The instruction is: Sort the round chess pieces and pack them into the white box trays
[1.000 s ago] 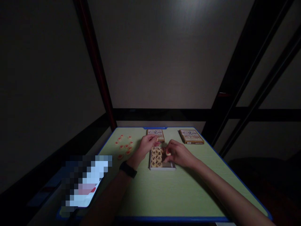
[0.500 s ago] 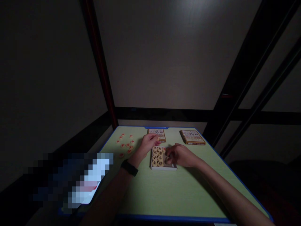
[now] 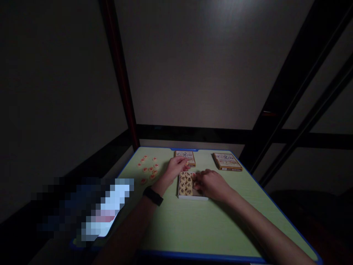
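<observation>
A shallow white-edged box (image 3: pixel 193 197) sits on the table in front of me. Round wooden xiangqi pieces with black characters (image 3: pixel 185 184) fill two columns on its left side, and a red-marked piece (image 3: pixel 193 176) lies in the top of the third column. My left hand (image 3: pixel 176 167), with a dark band on the wrist, pinches a xiangqi piece (image 3: pixel 186 163) just above the box's far edge. My right hand (image 3: pixel 211 183) reaches down into the right part of the box, its fingers closed around a piece that they mostly hide.
Several loose red-marked pieces (image 3: pixel 150 169) are scattered on the green, blue-edged table (image 3: pixel 193 228) at the left. Two flat printed boxes stand at the back: one behind my left hand (image 3: pixel 184 154), one at the right (image 3: pixel 227 161). A bright, pixelated screen (image 3: pixel 110 209) lies near the left edge.
My right hand has lowered its fingers into the box's third column, covering the piece seen between them before. My left hand keeps its pinch, and the view has shifted slightly.
</observation>
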A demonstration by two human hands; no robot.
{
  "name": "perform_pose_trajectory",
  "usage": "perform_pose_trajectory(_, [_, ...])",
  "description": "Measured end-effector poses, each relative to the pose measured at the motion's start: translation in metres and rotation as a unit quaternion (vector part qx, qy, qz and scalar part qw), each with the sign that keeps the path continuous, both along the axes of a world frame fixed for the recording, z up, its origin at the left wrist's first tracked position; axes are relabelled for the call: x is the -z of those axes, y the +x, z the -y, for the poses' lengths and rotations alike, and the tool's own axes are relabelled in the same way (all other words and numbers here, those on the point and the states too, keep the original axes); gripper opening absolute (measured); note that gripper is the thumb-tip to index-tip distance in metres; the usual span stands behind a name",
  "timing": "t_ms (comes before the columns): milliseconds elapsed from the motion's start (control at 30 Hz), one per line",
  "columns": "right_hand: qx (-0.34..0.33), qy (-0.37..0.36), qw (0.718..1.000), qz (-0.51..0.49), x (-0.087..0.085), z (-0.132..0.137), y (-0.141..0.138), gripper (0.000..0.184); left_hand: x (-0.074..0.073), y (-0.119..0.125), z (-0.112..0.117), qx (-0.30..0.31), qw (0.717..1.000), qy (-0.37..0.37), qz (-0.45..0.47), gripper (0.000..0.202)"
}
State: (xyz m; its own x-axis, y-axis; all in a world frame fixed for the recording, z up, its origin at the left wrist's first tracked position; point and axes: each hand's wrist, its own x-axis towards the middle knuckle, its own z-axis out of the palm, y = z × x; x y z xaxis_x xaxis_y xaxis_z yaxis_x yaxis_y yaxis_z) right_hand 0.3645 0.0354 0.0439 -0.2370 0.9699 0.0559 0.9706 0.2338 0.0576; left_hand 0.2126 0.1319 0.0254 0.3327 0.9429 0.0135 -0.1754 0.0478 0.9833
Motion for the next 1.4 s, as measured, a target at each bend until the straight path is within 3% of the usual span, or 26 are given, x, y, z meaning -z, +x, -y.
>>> perform_pose_trajectory(200, [0.025,-0.012,1.0,0.012,-0.003,0.003,0.001,0.025,-0.001,-0.001,0.001,0.008,1.0,0.006,-0.009,0.009])
perform_pose_trajectory(433, [0.017,0.008,1.0,0.014,0.006,-0.001,-0.006,0.03,0.002,0.001,-0.001,0.02,1.0,0.005,-0.009,0.009])
perform_pose_trajectory(733, [0.02,0.021,1.0,0.007,0.008,-0.002,-0.003,0.024,0.006,0.001,-0.004,0.041,0.999,-0.01,0.014,0.015])
perform_pose_trajectory(933, [0.058,0.105,0.991,-0.064,0.005,-0.001,0.001,0.022,0.005,0.0,-0.001,0.032,0.999,0.029,-0.016,0.012])
perform_pose_trajectory(1133, [0.054,0.182,0.976,-0.105,0.018,-0.004,0.001,0.029,0.009,-0.001,0.003,0.099,0.995,0.031,-0.002,0.027])
perform_pose_trajectory(1267, [0.046,0.188,0.975,-0.106,0.023,-0.005,0.001,0.027,0.011,-0.001,0.003,0.129,0.991,0.033,-0.022,0.029])
perform_pose_trajectory(1400, [0.05,0.163,0.979,-0.114,0.016,-0.004,0.004,0.027,0.01,0.001,-0.002,0.132,0.987,0.065,-0.058,0.02])
